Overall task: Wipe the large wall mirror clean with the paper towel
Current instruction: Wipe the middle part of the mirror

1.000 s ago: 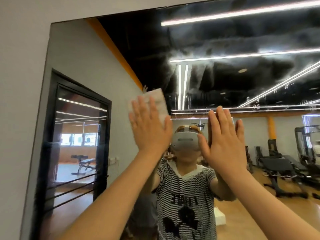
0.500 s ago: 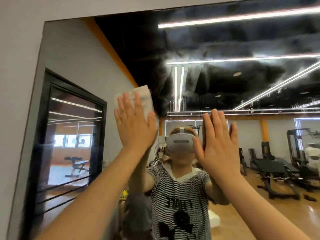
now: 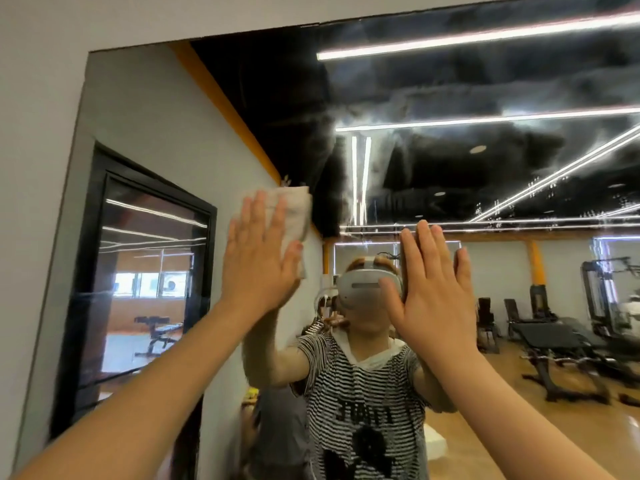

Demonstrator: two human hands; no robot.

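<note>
Two flat hands (image 3: 259,261) on mirror (image 3: 450,98)

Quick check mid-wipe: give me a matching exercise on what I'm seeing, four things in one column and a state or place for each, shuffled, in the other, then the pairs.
Things
1. left hand
2. right hand
3. paper towel
4. mirror

States or places
A. hazy smears across its upper part
B. flat and bare, fingers straight, holding nothing
C. flat, fingers straight, pressing the towel against the glass
D. pinned under a palm, its top edge showing above the fingertips

Pairs: 1-C, 2-B, 3-D, 4-A
</note>
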